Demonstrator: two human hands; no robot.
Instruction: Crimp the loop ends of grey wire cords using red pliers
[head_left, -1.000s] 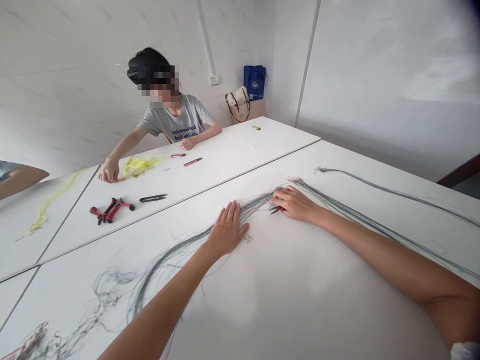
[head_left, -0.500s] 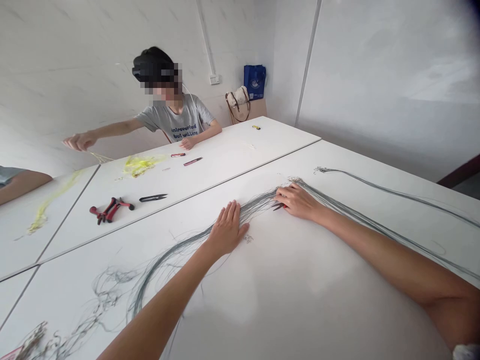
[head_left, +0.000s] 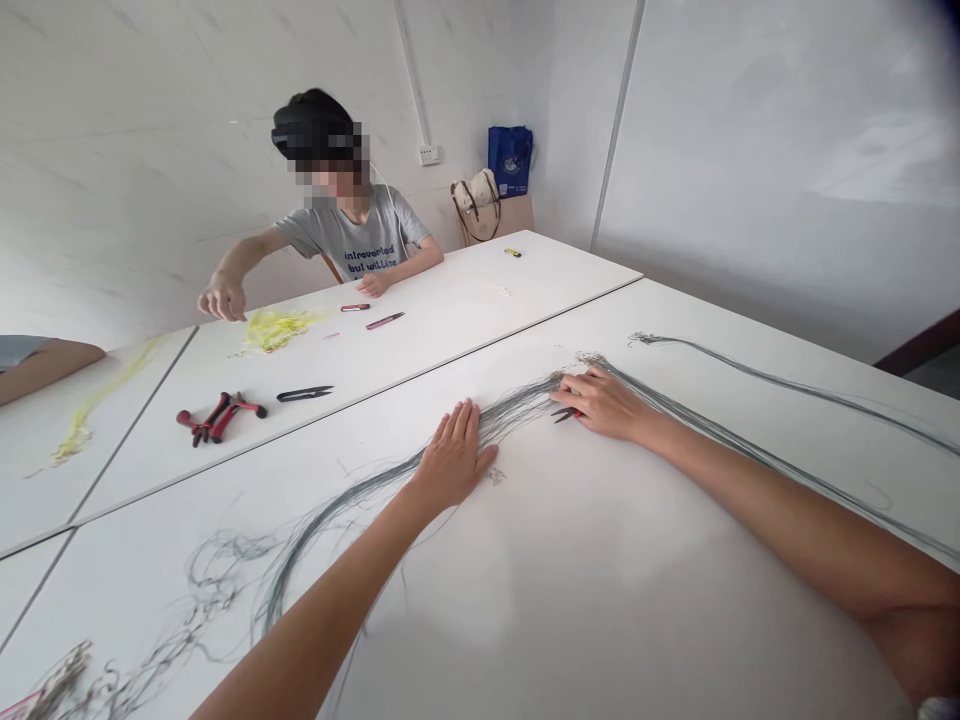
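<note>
My left hand (head_left: 450, 460) lies flat, fingers stretched out, on a long bundle of thin grey-green lines (head_left: 356, 490) that curves across the white table. At the bundle's far end is my right hand (head_left: 609, 405), its fingers curled round a small pair of snips (head_left: 565, 413). Two dark pointed blades and a bit of red show; the rest of the tool is inside the hand. Its fingertips are at the line ends, where small brownish tips bunch together. A few tiny metal bits (head_left: 495, 476) lie beside my left thumb.
Beyond the right hand lie a second bundle (head_left: 697, 418) and a thinner one (head_left: 739, 372). Tangled lines (head_left: 214, 595) spread at left. Red-handled pliers (head_left: 219, 417) and black snips (head_left: 304, 394) lie across the table seam. A co-worker (head_left: 367, 230) sits opposite, near yellow strands (head_left: 276, 328).
My right hand has shifted slightly right with the snips; my left hand stays on the bundle. The co-worker's outstretched hand has moved right, toward the yellow strands.
</note>
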